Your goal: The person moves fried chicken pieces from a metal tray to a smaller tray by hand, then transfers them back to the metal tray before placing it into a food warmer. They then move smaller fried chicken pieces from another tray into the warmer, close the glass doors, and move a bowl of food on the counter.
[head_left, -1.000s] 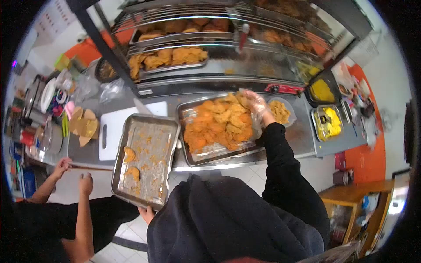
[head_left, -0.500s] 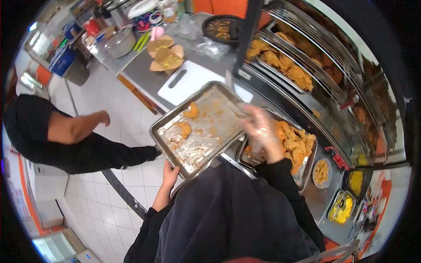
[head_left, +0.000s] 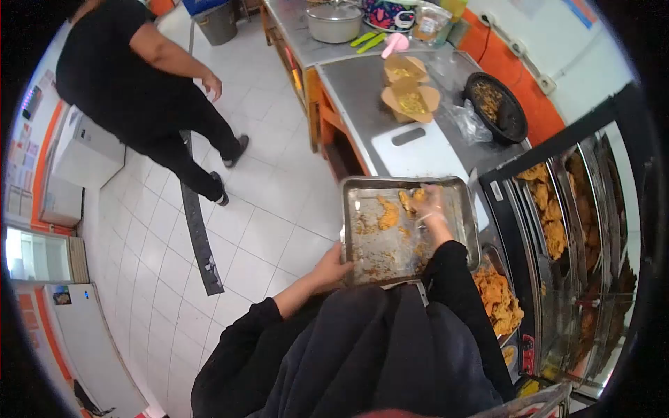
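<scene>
A shallow metal tray (head_left: 355,268) with crumbs and a few pieces of fried chicken (head_left: 387,213) is in front of my body. My left hand (head_left: 330,267) grips its left edge near the lower corner, thumb at the rim. Over the tray, my right hand (head_left: 435,210) wears a clear plastic glove, its fingers closed around a golden fried piece (head_left: 407,200) near the far side. Right of the tray, partly covered by my sleeve, a second tray holds a heap of fried chicken (head_left: 497,301).
A white cutting board (head_left: 418,152) lies beyond the tray on the metal counter (head_left: 348,83), near open paper boxes (head_left: 411,104) and a black pan (head_left: 512,122). A glass warming cabinet (head_left: 512,223) stands at right. Another person (head_left: 118,76) in black is at upper left.
My right hand has gone from the tray's right edge to a fried piece inside it. The view has turned, and the tray sits more level. The other person has changed position.
</scene>
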Demonstrator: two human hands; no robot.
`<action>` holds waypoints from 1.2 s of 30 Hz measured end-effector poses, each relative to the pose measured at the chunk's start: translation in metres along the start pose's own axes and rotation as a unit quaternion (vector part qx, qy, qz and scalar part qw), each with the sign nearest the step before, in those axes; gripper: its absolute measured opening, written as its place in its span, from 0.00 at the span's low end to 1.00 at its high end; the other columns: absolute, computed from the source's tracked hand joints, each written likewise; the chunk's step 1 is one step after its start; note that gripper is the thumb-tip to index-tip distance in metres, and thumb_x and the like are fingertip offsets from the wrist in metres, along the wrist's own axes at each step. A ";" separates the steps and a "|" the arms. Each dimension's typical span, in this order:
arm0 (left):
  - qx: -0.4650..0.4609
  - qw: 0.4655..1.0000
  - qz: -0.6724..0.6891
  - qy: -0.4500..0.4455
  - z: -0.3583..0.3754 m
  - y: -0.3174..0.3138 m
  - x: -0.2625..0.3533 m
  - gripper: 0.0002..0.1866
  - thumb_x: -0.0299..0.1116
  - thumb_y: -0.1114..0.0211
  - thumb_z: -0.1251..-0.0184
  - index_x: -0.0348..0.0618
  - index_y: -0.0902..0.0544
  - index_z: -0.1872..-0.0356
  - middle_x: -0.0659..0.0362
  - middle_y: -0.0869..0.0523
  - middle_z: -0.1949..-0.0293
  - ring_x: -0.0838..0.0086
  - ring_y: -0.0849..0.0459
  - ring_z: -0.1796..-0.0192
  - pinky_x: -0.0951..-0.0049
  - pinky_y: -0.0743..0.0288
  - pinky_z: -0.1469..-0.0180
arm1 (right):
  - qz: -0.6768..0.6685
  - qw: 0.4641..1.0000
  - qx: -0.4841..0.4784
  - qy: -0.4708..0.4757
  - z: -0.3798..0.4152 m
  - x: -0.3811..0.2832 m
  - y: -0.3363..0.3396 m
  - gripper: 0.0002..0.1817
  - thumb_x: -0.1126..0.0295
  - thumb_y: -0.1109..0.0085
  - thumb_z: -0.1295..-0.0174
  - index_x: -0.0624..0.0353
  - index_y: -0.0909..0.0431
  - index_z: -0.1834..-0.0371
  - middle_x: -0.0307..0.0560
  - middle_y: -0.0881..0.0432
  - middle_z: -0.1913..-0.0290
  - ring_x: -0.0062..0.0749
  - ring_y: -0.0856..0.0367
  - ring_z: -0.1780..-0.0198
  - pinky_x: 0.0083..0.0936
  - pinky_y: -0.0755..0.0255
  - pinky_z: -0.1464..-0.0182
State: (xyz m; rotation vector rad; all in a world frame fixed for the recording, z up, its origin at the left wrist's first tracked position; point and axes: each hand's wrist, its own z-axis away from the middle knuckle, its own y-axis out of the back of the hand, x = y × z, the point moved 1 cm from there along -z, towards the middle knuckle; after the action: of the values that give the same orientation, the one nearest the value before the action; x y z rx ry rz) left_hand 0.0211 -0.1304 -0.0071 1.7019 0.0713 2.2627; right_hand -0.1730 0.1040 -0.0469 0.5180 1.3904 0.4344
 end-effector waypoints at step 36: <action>-0.018 0.999 0.032 0.001 -0.023 0.012 0.009 0.29 0.23 0.44 0.52 0.33 0.39 0.44 0.48 0.25 0.54 0.65 0.26 0.50 0.69 0.33 0.47 | -0.830 0.544 -0.123 -0.002 0.168 -0.051 0.145 0.15 0.68 0.52 0.40 0.60 0.30 0.50 0.51 0.31 0.46 0.38 0.33 0.44 0.26 0.32 0.46</action>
State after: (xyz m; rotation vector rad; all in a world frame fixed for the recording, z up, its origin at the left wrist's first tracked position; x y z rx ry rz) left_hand -0.0054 -0.1357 -0.0027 1.7077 -0.0228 2.2972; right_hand -0.0114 0.1782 0.0957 -1.1237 1.1928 -0.9586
